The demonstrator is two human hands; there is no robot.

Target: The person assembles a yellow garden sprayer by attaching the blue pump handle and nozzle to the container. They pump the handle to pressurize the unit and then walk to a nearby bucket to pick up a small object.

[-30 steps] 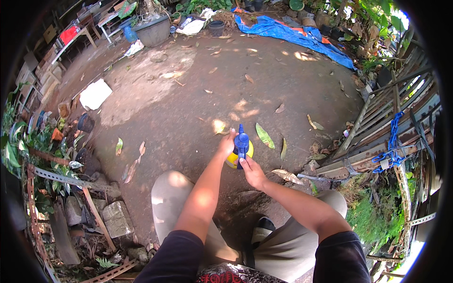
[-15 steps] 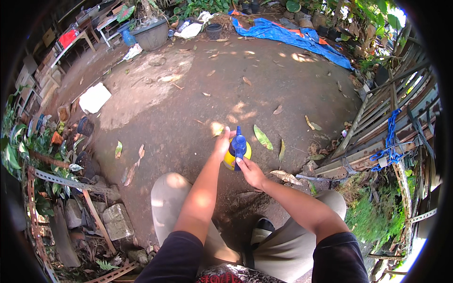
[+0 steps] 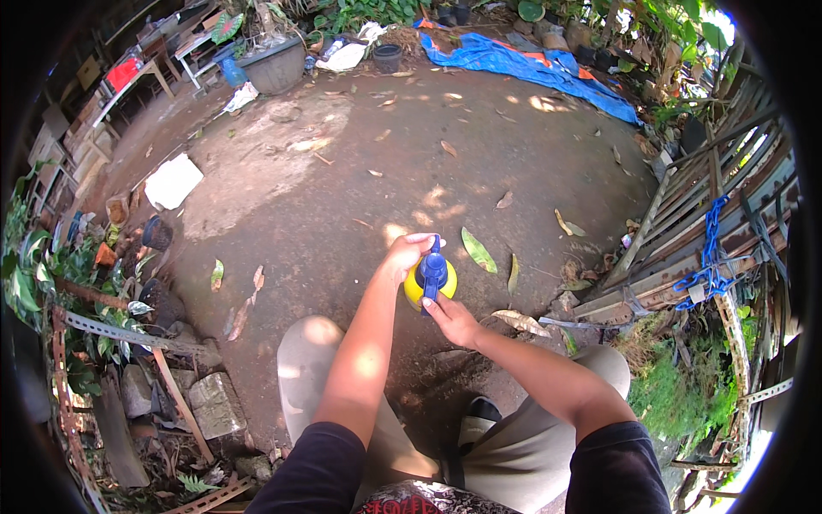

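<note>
A round yellow spray bottle [image 3: 413, 290] with a blue pump head [image 3: 434, 271] is held in front of my knees, seen from above. My right hand [image 3: 455, 320] grips the blue handle on its near side, thumb laid along it. At the far side, the fingers of my left hand [image 3: 408, 254] are closed around the tip of the blue nozzle [image 3: 437, 243], which points away from me. The underside of the bottle is hidden, so I cannot tell if it touches the ground.
Dry leaves, one yellow-green leaf [image 3: 478, 249] among them, lie on the dirt ground. A wooden fence with a blue chain [image 3: 710, 257] stands right; concrete blocks [image 3: 215, 403] and plants crowd the left. Farther off are a blue tarp [image 3: 531, 68] and a large planter [image 3: 274, 67].
My left hand has moved from the bottle's left side up to the nozzle tip. The blue head has turned slightly, and my right hand stays on the handle.
</note>
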